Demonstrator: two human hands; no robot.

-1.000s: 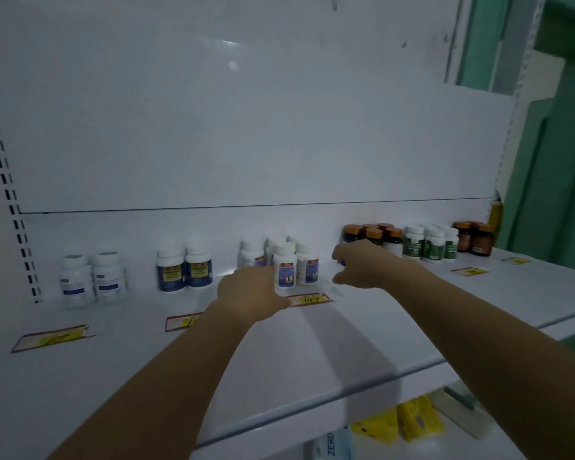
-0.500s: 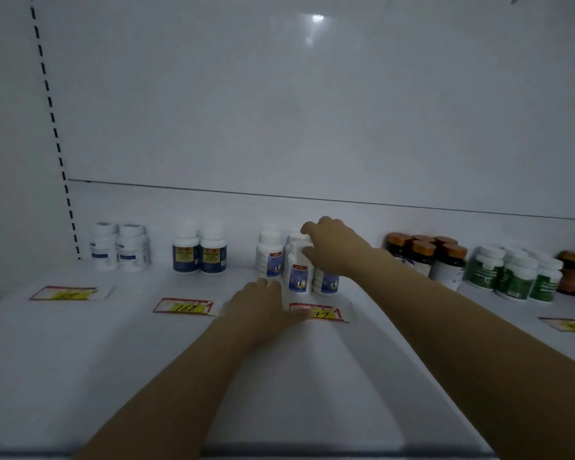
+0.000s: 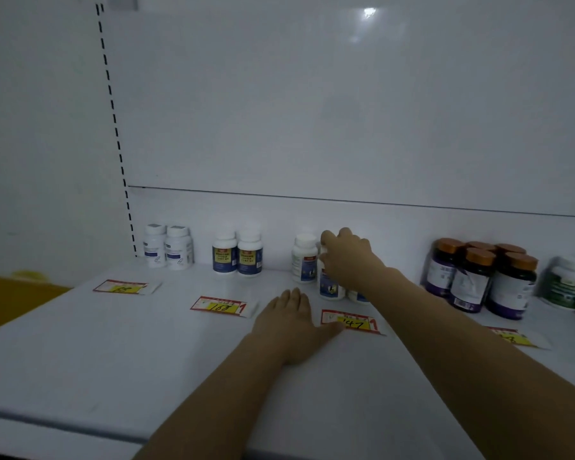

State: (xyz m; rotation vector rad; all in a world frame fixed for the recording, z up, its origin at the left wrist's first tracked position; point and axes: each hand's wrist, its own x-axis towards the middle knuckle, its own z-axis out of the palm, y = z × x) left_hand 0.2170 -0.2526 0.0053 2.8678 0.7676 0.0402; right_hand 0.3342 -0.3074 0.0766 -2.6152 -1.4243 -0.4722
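A group of white pill bottles with blue labels stands mid-shelf. My right hand (image 3: 347,257) reaches over them, its fingers curled round the top of the front white bottle (image 3: 331,287). Another white bottle (image 3: 304,262) stands just left of it, and one more is mostly hidden behind my wrist. My left hand (image 3: 294,322) lies flat on the white shelf (image 3: 113,353), fingers straight, its thumb touching the red and yellow price tag marked 147 (image 3: 352,322).
Two white bottles (image 3: 168,245) stand at the far left, two blue-labelled ones (image 3: 238,255) beside them. Dark bottles with orange caps (image 3: 478,277) and green-labelled bottles (image 3: 568,283) stand to the right. Price tags (image 3: 223,306) lie along the shelf.
My right hand swung from the group's right side onto its top and now grips the front bottle. My left hand dropped flat onto the shelf. The view shifted left and closer.
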